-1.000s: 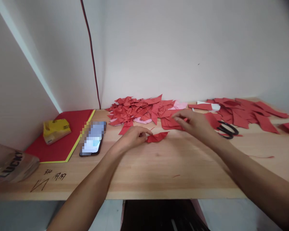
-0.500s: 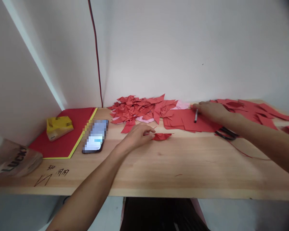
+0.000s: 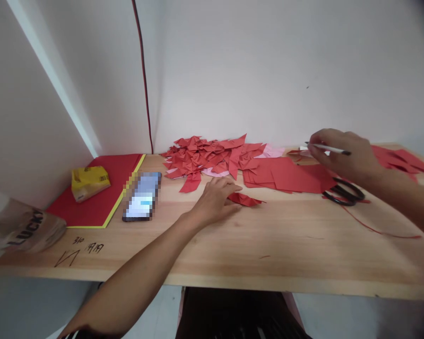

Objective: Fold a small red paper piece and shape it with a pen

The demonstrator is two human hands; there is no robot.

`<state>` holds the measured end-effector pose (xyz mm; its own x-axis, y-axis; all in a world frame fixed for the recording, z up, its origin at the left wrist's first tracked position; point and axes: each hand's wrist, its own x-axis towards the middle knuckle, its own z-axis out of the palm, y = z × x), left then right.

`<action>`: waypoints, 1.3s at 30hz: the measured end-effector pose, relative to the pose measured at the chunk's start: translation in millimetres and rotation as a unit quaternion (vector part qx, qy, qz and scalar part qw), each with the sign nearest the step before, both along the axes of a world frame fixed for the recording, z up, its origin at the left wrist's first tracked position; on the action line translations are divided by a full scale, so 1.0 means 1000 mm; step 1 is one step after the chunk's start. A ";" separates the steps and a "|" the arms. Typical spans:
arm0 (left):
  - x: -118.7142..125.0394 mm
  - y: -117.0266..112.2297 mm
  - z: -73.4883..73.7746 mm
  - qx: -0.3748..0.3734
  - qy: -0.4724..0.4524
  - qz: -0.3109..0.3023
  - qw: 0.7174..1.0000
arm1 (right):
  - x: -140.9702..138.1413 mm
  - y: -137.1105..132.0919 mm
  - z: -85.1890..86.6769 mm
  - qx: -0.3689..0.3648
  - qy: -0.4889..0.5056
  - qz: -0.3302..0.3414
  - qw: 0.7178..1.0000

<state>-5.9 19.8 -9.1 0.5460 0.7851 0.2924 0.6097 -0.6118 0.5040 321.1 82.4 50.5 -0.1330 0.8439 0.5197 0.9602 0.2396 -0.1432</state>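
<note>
On the wooden table, my left hand (image 3: pixel 217 200) has its thumb and fingers around the left end of a small folded red paper (image 3: pixel 248 201). My right hand (image 3: pixel 346 150) is raised above the back right of the table. In its fingers is a slim pen (image 3: pixel 334 149) with a pale barrel and dark ends, lying nearly level. Below that hand lie flat red paper sheets (image 3: pixel 286 175) in a loose stack. Scissors (image 3: pixel 349 190) with black handles rest against the stack's right end, their blades hidden.
Many folded red papers (image 3: pixel 212 157) are heaped by the wall. At left are a phone (image 3: pixel 143 195), a red folder (image 3: pixel 88 214) bearing a yellow packet (image 3: pixel 91 182), and a cup (image 3: pixel 35 230). More red pieces (image 3: pixel 403 160) and a red strand (image 3: pixel 381 233) lie right.
My right hand has lifted off the paper stack and moved right, now with the pen in its fingers. My left hand stays at the folded paper, which is turned slightly.
</note>
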 end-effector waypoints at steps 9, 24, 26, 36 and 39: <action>0.007 -0.002 -0.001 0.024 -0.007 0.022 0.999 | -0.106 -0.065 -0.031 -0.183 0.472 0.228 0.832; 0.010 -0.006 -0.006 0.069 0.038 0.005 0.997 | -0.114 -0.085 -0.050 -0.233 0.369 0.194 0.879; 0.010 -0.005 -0.006 0.071 0.038 -0.001 0.997 | -0.116 -0.085 -0.050 -0.235 0.358 0.192 0.883; 0.008 -0.006 -0.004 0.087 0.038 -0.006 0.995 | -0.117 -0.085 -0.051 -0.212 0.329 0.207 0.897; 0.008 -0.006 -0.005 0.095 0.037 -0.007 0.995 | -0.116 -0.085 -0.052 -0.204 0.317 0.209 0.902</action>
<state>2.5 13.9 -14.1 0.5826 0.7115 0.3928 0.6317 -0.7005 0.3320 204.6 -2.8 -1.3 -0.2703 0.9268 0.2606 0.4924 0.3657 -0.7898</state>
